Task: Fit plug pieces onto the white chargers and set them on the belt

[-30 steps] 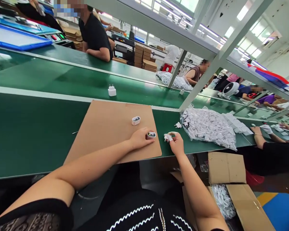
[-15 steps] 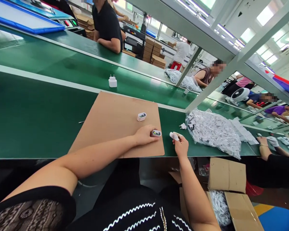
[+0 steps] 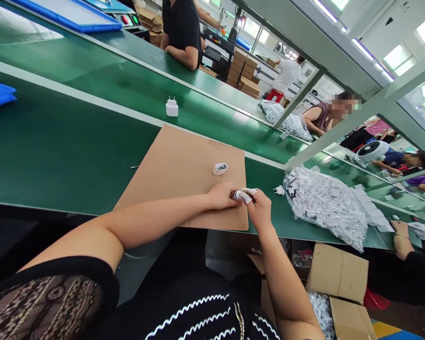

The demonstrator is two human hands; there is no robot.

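Your left hand closes round the small charger housing, your right hand up against it, its own grip too hidden to tell — the shell is probably light, stiff, slightly slick plastic, best held by its side walls.

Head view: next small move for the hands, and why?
Probably press gently with the right hand while the left hand steadies the held housing: the white-covered right fingertips are at its upper end, though whatever lies under them is hidden.
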